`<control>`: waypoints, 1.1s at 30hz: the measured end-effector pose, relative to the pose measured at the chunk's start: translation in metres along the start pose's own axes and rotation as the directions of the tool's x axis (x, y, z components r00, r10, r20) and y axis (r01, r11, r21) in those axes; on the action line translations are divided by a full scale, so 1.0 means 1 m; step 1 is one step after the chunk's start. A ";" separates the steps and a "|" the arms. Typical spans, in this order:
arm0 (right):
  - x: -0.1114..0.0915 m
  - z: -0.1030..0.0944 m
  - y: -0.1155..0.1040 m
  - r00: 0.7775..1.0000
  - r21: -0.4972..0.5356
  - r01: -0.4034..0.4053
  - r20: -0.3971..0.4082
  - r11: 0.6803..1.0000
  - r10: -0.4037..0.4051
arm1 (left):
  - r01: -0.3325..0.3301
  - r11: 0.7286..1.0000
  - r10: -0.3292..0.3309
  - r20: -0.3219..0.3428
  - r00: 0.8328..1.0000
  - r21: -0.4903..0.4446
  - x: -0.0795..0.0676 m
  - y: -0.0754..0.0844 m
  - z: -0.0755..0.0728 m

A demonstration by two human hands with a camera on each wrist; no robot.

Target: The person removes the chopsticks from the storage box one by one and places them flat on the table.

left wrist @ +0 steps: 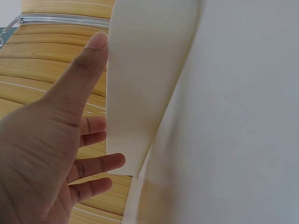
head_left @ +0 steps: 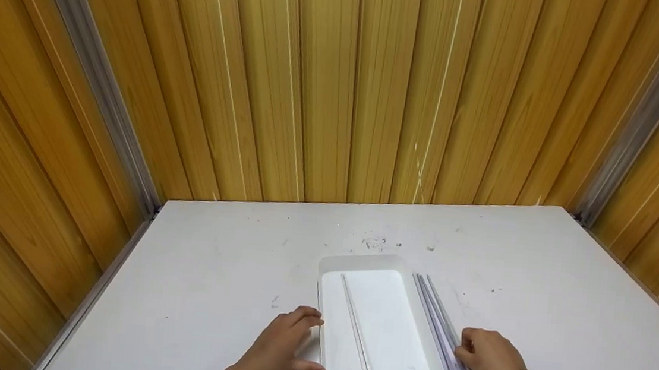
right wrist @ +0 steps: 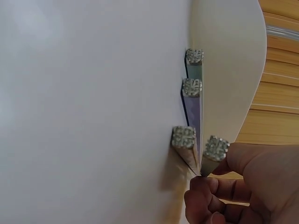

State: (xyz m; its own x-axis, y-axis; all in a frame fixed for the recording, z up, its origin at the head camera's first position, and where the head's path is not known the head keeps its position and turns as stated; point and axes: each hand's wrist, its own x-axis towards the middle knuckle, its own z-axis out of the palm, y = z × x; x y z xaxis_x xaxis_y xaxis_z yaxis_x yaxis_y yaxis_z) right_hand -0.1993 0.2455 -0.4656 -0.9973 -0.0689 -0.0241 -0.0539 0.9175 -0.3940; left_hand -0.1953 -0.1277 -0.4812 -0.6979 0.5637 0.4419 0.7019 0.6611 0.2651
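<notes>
A white rectangular tray (head_left: 324,304) lies on the table, with thin pale chopsticks (head_left: 358,334) lengthwise inside. Along its left wall, my left hand (head_left: 276,347) has thumb and fingers spread; in the left wrist view fingertips touch the tray's wall (left wrist: 140,84). Several metallic chopsticks (head_left: 434,319) lie beside the tray's right side. My right hand (head_left: 493,357) is at their near part and pinches one chopstick (right wrist: 217,148), its patterned square end raised above the others. A purple chopstick (right wrist: 192,87) and a greenish one (right wrist: 195,56) lie nearer the tray; another chopstick (right wrist: 183,137) rests on the table.
The white table (head_left: 227,259) has small dark marks beyond the tray. Wood-patterned panels (head_left: 326,89) stand behind and at both sides, joined by grey metal posts (head_left: 106,82) at the corners.
</notes>
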 end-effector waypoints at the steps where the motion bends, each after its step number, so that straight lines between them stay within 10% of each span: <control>1: 0.000 0.000 0.000 1.000 -0.001 0.001 0.001 1.000 -0.001 | 0.000 1.000 0.000 0.000 1.000 0.001 0.000 0.000 0.000; 33: -0.001 0.000 0.006 0.999 -0.035 -0.012 0.032 0.999 0.013 | 0.013 0.999 -0.014 0.033 0.999 0.038 0.001 0.001 -0.001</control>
State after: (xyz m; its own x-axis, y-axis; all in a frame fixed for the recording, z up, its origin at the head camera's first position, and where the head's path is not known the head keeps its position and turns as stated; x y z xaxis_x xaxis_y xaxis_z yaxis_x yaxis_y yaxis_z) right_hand -0.1986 0.2509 -0.4674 -0.9959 -0.0694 -0.0586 -0.0437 0.9315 -0.3612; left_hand -0.1949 -0.1264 -0.4797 -0.7120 0.5703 0.4096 0.6870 0.6865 0.2382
